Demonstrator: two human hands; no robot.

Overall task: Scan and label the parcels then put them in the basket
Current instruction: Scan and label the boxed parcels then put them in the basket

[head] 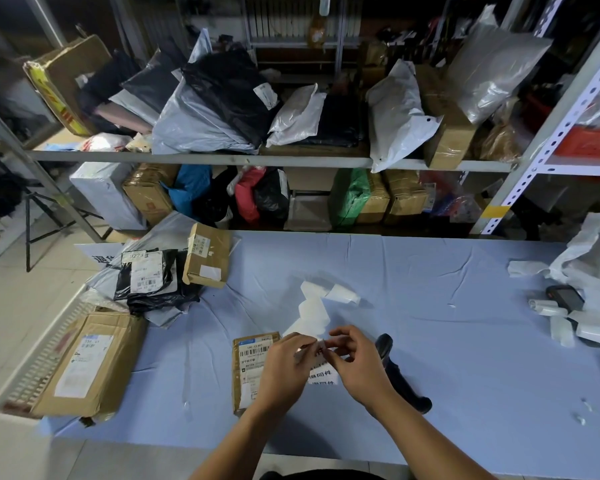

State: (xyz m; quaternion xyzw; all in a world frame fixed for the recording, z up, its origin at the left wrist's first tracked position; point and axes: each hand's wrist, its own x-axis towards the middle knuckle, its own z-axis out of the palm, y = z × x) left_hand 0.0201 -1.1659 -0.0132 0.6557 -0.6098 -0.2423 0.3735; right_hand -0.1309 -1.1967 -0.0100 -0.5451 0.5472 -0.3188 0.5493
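Both hands meet low in the centre of the frame: left hand (284,362) and right hand (357,362) each pinch the near end of a white label strip (313,310), which runs away toward mid-frame and curls over. A small brown parcel (252,367) lies flat on the table (465,341) under the left hand, label up, long axis pointing away, right side hidden. The black scanner (400,379) lies diagonally, partly behind the right wrist. The basket (39,362) at lower left holds a box (94,355); its print is too blurry to read.

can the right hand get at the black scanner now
Probably yes: the scanner lies uncovered beside the right hand, though its fingers pinch the label strip and must let go first.
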